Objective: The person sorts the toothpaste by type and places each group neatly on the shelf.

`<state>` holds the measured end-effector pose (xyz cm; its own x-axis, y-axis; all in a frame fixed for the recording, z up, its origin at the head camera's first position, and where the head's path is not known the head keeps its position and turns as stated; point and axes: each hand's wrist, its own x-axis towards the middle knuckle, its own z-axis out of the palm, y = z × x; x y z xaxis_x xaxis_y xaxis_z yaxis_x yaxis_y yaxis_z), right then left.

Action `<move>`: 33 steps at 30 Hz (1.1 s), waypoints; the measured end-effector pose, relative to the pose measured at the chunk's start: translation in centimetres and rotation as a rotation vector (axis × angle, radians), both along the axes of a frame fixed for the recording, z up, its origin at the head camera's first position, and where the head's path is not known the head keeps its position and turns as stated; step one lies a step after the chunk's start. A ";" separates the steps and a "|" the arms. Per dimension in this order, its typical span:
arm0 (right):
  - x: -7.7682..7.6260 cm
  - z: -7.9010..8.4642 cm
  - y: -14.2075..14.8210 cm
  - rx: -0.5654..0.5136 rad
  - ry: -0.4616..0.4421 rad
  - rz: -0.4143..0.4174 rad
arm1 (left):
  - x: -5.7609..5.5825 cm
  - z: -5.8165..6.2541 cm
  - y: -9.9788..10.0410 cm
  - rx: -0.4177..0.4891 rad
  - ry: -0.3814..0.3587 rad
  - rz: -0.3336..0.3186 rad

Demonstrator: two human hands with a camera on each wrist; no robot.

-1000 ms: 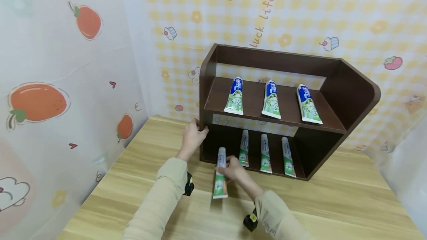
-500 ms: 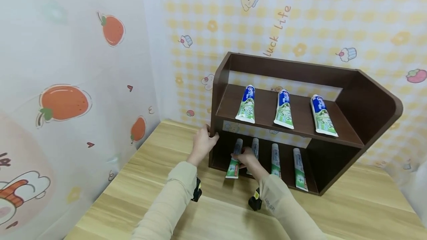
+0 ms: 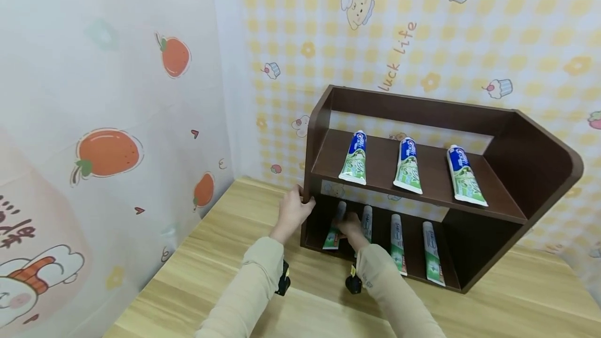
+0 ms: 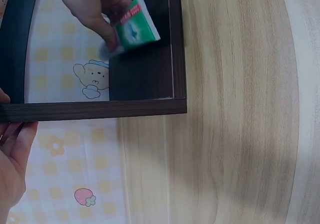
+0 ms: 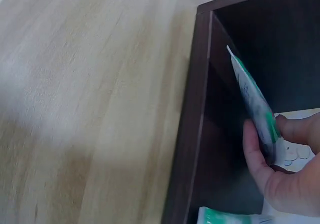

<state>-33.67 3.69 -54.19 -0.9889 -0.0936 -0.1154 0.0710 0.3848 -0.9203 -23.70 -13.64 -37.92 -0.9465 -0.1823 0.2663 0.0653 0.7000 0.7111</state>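
My right hand [image 3: 350,226] pinches a green and grey toothpaste tube [image 3: 331,239] between thumb and fingers, at the left end of the lower shelf. In the right wrist view the tube [image 5: 252,101] stands on edge, its flat crimped end toward the shelf front. My left hand [image 3: 293,210] grips the left side panel of the dark brown two-tier rack [image 3: 310,166]; the left wrist view shows its fingers [image 4: 22,144] against that panel. Beside the held tube lie more green and grey tubes [image 3: 397,244] on the lower shelf, the nearest partly hidden behind my right hand.
Three blue and green toothpaste tubes [image 3: 407,166] lie spaced out on the upper shelf. The rack stands on a light wood table [image 3: 225,239], close to a yellow checked wall covering [image 3: 281,98]. A second wall [image 3: 117,119] with fruit prints runs along the left.
My right hand has carried the toothpaste tube from in front of the rack up and into the lower shelf's left end. The left hand stays on the side panel. The head view has shifted.
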 end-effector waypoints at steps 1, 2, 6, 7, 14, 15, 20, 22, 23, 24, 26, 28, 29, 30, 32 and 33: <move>-1.5 -2.6 0.4 0.005 0.029 -0.004 | 0.0 0.0 0.1 0.000 0.002 -0.006; -3.1 -5.2 0.5 0.019 0.036 -0.022 | -0.1 -0.1 0.2 -0.002 0.003 -0.009; -5.9 -9.3 0.6 0.109 0.080 -0.059 | -0.4 0.1 0.3 0.004 0.010 -0.011; -5.7 -8.9 0.7 0.123 0.107 -0.056 | -0.5 0.1 0.4 0.008 0.009 -0.011; 2.1 3.9 0.4 0.236 0.077 -0.037 | -1.0 0.3 0.4 0.031 0.000 -0.054; 3.3 6.0 0.1 0.255 0.069 -0.037 | -1.1 0.4 0.3 0.034 -0.003 -0.058; 6.3 11.2 -0.4 0.304 0.144 0.024 | -1.9 1.1 -0.6 0.056 -0.005 -0.059; 6.9 12.4 -0.1 0.317 0.195 0.042 | -2.3 1.4 -1.0 0.057 0.001 -0.051; 7.2 12.9 -0.1 0.307 0.218 0.053 | -2.5 1.7 -1.3 0.058 0.007 -0.041; 7.3 13.4 0.1 0.312 0.252 0.060 | -2.7 1.8 -1.7 0.058 0.014 -0.031; 7.7 14.1 0.5 0.318 0.323 0.070 | -2.9 2.0 -2.3 0.051 0.015 -0.015; 8.2 14.5 1.1 0.326 0.380 0.071 | -2.8 2.1 -2.8 0.051 0.008 -0.001; 8.6 14.6 1.4 0.337 0.410 0.069 | -2.6 2.0 -3.1 0.048 -0.001 0.005; 8.9 14.6 1.8 0.350 0.438 0.069 | -2.4 1.8 -3.4 0.042 -0.012 0.012; 9.7 14.6 2.5 0.378 0.490 0.061 | -1.7 1.5 -4.0 0.025 -0.036 0.022; 10.2 14.6 2.8 0.395 0.515 0.053 | -1.3 1.3 -4.3 0.007 -0.046 0.031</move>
